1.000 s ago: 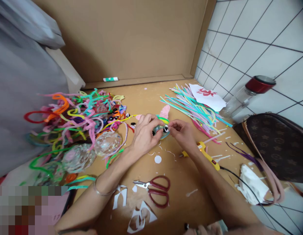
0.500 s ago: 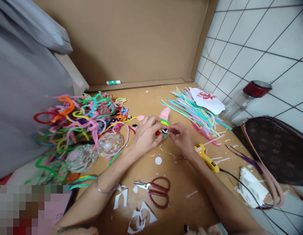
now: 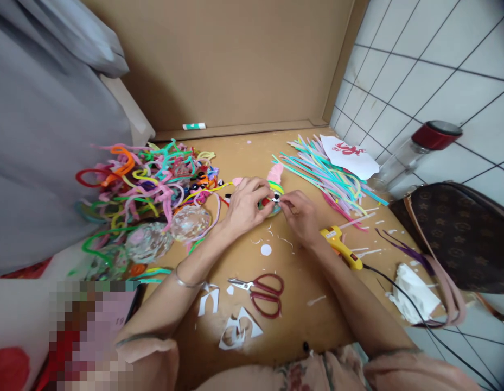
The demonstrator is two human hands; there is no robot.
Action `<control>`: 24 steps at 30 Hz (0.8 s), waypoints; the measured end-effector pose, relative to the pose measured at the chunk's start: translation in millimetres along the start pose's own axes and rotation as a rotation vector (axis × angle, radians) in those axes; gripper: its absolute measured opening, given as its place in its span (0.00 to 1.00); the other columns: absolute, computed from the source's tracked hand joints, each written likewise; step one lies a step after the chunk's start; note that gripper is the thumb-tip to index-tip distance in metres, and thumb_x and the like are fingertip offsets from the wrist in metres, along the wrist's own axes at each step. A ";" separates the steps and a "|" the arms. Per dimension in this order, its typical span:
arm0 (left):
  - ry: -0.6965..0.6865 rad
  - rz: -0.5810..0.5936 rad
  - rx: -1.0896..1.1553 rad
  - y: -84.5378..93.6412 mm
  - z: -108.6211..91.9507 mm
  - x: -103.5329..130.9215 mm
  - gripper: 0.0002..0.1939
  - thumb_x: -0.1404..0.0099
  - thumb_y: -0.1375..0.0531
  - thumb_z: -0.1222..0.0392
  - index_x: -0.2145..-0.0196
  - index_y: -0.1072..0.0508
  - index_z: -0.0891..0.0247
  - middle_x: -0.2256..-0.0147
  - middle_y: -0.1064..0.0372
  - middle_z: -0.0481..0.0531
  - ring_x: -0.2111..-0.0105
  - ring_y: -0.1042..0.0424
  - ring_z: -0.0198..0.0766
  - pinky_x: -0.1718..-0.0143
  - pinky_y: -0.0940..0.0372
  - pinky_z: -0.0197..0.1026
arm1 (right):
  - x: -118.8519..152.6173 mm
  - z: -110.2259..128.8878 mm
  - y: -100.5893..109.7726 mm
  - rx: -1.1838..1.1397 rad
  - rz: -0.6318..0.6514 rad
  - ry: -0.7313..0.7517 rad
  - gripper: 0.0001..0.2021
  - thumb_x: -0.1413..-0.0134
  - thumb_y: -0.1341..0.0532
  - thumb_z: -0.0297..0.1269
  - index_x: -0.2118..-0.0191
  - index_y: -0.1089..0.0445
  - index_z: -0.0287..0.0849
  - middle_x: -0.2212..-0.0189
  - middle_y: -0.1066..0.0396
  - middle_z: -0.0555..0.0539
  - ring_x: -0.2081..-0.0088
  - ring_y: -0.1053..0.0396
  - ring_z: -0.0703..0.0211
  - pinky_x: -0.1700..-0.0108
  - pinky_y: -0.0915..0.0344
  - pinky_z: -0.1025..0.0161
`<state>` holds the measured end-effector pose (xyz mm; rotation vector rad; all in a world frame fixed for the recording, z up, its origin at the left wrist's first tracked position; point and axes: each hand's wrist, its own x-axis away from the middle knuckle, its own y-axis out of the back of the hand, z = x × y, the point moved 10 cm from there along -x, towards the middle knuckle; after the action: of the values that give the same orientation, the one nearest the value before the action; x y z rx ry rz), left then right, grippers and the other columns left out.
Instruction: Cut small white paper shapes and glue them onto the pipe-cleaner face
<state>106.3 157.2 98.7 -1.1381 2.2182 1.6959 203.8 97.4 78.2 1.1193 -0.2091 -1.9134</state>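
Centre of table (image 3: 300, 304): left hand (image 3: 246, 206) and right hand (image 3: 300, 217), fingers pinched shut on a small pipe-cleaner figure (image 3: 273, 196). Risk: tiny black-and-white eye piece slipping askew; hot glue gun (image 3: 340, 247) just beside right wrist.

Two hands, left (image 3: 246, 209) and right (image 3: 301, 217); one pair of scissors (image 3: 262, 290); one glue gun (image 3: 341, 247); one jar (image 3: 414, 152); one handbag (image 3: 459, 239); two clear balls (image 3: 190, 222).

home craft corner | cardboard worktop (image 3: 235, 76) | tiled floor (image 3: 431, 65) | pipe cleaners (image 3: 150, 179)
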 end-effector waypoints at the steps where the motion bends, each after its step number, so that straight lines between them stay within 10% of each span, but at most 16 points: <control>1: 0.005 0.004 -0.009 -0.3 0.2 0.2 0.09 0.38 0.44 0.56 0.64 0.27 0.61 0.57 0.31 0.54 0.55 0.36 0.42 0.52 0.41 0.46 | -0.4 1.4 -0.9 0.013 0.005 0.015 0.06 0.43 0.44 0.31 0.68 0.31 0.43 0.70 0.29 0.45 0.66 0.32 0.56 0.63 0.35 0.61; 24: -0.026 -0.061 -0.047 3.0 -4.8 4.2 0.10 0.36 0.45 0.58 0.60 0.27 0.61 0.56 0.31 0.55 0.54 0.35 0.42 0.51 0.41 0.46 | 5.2 20.4 -9.2 0.395 0.027 0.207 0.14 0.37 0.51 0.29 0.66 0.29 0.41 0.68 0.28 0.42 0.66 0.33 0.57 0.63 0.37 0.62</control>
<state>103.1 151.3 100.6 -1.1742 2.1171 1.7366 181.4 93.4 81.9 1.5571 -0.4997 -1.7595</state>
